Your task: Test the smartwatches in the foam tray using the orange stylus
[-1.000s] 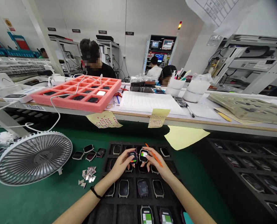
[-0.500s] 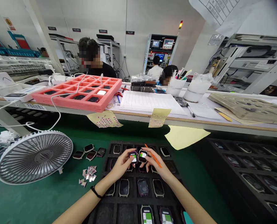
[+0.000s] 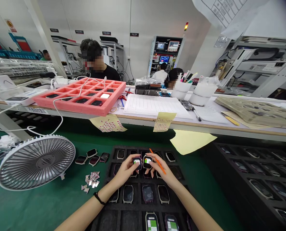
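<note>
Over a foam tray (image 3: 143, 208), left hand (image 3: 125, 170) and right hand (image 3: 161, 170) pinch lit smartwatches (image 3: 137, 163).

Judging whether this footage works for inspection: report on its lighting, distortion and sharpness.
Head view: wide-angle distortion bows the bench edge and stretches the desk fan; light is bright and even, shadows soft under the left hand and right hand; the top right corner darkens; smartwatch screens show colour blocks, their text too small to read.
</note>
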The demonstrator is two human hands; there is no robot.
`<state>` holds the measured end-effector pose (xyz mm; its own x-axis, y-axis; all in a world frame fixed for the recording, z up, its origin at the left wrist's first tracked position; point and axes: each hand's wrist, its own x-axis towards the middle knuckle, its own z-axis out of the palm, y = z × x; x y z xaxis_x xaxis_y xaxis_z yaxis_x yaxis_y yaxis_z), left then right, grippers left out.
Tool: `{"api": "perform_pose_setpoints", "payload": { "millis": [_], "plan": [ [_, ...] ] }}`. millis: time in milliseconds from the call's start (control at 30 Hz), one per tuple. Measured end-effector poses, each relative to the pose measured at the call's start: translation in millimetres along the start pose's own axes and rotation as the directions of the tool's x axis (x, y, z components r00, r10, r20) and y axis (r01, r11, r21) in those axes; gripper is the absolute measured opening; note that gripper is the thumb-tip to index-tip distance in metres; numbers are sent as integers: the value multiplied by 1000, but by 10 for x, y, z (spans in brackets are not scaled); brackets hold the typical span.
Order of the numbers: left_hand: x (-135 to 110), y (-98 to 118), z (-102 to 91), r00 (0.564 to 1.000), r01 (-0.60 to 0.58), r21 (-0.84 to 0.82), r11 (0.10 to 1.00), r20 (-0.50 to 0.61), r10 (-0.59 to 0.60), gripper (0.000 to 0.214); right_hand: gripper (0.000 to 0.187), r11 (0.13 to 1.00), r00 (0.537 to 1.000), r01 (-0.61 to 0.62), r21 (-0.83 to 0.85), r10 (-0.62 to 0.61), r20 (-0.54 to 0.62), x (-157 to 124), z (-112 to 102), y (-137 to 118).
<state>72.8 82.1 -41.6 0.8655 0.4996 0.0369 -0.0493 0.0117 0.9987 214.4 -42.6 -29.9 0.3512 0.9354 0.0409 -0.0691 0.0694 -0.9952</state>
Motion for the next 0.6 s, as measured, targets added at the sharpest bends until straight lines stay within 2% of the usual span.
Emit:
{"api": "perform_pose_setpoints", "payload": {
  "millis": [400, 600],
  "plan": [
    [8, -82, -40, 1000, 8, 27, 1000, -9, -7, 38, 36, 1000, 1000, -13, -26, 13, -1, -7, 9, -31],
    [6, -71, -42, 1000, 25, -6, 1000, -17, -26, 37, 37, 998, 1000, -10, -56, 10, 0, 23, -24, 66]
  ]
}}
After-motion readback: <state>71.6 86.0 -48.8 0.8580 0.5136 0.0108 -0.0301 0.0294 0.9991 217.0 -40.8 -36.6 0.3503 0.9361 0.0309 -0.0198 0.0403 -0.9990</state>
